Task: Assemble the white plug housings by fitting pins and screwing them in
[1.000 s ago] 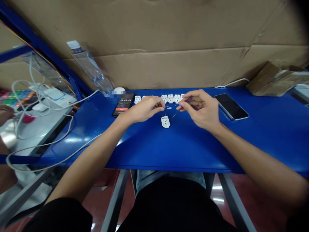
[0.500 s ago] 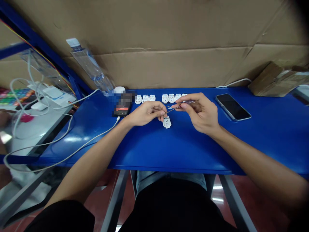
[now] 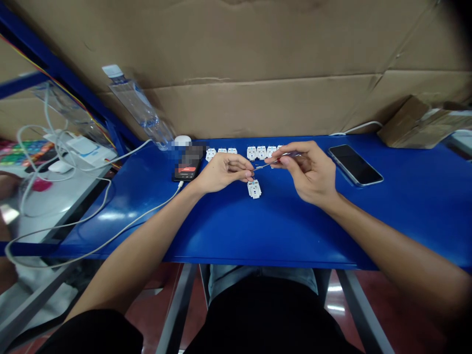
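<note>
Right hand: (image 3: 308, 173) fingers curled and closed on the steel tweezers (image 3: 277, 162), which lie level, tips pointing left toward the left hand's fingertips.
Left hand: (image 3: 224, 172) fingers curled and drawn together, held off the table; whether they pinch something small, I cannot tell.
Socket module: the white socket module (image 3: 254, 189) lies on the blue steel table (image 3: 280, 231), just below the left fingertips and not gripped by either hand.
Around it: a row of matching modules (image 3: 256, 153) at 12 o'clock; a black phone (image 3: 188, 164), partly blurred, at 9 to 10 o'clock, with a white charging cable (image 3: 147, 212) plugged in; a second phone (image 3: 354, 164) at 3 o'clock.
Behind: a clear plastic bottle (image 3: 142, 108) at 10 o'clock, and a cardboard sheet (image 3: 258, 103) along the far edge.
Change: a second ago the tweezers slanted down toward the table; now they lie level. The module has not moved in the last half second.
</note>
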Action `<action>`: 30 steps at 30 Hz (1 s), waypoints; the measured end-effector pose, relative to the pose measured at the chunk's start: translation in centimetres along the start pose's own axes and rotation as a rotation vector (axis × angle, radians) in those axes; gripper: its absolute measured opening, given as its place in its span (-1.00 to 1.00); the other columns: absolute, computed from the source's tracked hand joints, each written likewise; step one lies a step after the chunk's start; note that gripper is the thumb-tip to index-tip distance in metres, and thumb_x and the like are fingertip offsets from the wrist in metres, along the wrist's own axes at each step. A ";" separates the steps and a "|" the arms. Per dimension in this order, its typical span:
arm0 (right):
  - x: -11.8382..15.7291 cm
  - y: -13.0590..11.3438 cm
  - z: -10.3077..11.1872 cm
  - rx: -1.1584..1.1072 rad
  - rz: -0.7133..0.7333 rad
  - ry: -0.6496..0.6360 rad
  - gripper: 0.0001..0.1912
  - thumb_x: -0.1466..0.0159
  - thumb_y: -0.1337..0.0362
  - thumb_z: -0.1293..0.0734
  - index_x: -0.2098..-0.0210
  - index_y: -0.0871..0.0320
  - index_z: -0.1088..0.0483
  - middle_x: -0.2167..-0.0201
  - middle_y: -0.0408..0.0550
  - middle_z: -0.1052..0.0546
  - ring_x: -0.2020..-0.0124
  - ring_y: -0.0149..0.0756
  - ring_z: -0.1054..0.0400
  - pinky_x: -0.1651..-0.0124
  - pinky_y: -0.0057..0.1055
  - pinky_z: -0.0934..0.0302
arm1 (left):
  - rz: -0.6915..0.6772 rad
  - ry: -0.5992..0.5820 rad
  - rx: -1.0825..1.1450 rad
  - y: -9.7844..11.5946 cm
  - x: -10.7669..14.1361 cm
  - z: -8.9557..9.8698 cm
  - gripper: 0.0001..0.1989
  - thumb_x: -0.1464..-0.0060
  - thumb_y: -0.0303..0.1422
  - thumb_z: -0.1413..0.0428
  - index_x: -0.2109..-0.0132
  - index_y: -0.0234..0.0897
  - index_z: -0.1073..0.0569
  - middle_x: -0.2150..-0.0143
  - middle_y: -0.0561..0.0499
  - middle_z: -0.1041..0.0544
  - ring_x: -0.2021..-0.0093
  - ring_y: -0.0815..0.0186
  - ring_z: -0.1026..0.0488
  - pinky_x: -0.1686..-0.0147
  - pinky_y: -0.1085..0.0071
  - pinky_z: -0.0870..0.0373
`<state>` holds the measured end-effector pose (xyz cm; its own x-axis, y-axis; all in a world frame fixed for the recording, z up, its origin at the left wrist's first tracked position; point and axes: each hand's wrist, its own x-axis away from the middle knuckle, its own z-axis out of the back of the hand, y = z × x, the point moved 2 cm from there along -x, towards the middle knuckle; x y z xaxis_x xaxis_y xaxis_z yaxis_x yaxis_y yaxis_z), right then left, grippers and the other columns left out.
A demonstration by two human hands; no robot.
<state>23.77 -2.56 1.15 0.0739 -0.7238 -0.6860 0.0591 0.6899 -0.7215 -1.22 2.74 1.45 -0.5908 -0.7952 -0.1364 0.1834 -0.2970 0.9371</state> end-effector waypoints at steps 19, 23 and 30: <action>-0.1 0.1 0.3 0.016 -0.017 -0.038 -0.68 -0.53 0.09 -0.51 -0.21 -0.10 -0.44 -0.01 -0.13 -0.77 -0.03 -0.14 -0.79 -0.15 -0.09 -0.78 | -0.023 0.013 -0.049 -0.3 0.2 0.6 -0.56 -0.33 -0.04 -0.43 -0.10 -0.32 -0.69 0.04 -0.24 -0.82 0.02 0.06 -0.83 0.01 0.21 -0.82; -0.4 -0.2 0.4 0.027 -0.008 -0.020 -0.70 -0.52 0.08 -0.52 -0.17 -0.11 -0.47 0.03 -0.15 -0.76 0.01 -0.15 -0.79 -0.11 -0.12 -0.79 | -0.118 0.074 -0.313 -0.7 0.1 2.3 -0.71 -0.39 -0.15 -0.39 -0.07 -0.26 -0.73 0.04 -0.16 -0.83 0.02 0.11 -0.82 -0.06 0.23 -0.76; -0.5 0.0 0.5 0.017 0.009 -0.036 -0.73 -0.53 0.16 -0.50 -0.18 -0.09 -0.48 0.03 -0.15 -0.77 -0.01 -0.16 -0.79 -0.11 -0.15 -0.78 | -0.215 -0.003 -0.738 -1.9 -0.3 3.2 -0.85 -0.36 -0.30 -0.38 -0.03 -0.18 -0.74 0.07 -0.06 -0.82 0.10 0.19 -0.77 0.00 0.29 -0.62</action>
<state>24.26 -2.20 1.47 0.1107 -0.7168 -0.6884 0.0749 0.6967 -0.7134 -3.91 5.21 0.78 -0.6746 -0.6792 -0.2893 0.5406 -0.7214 0.4328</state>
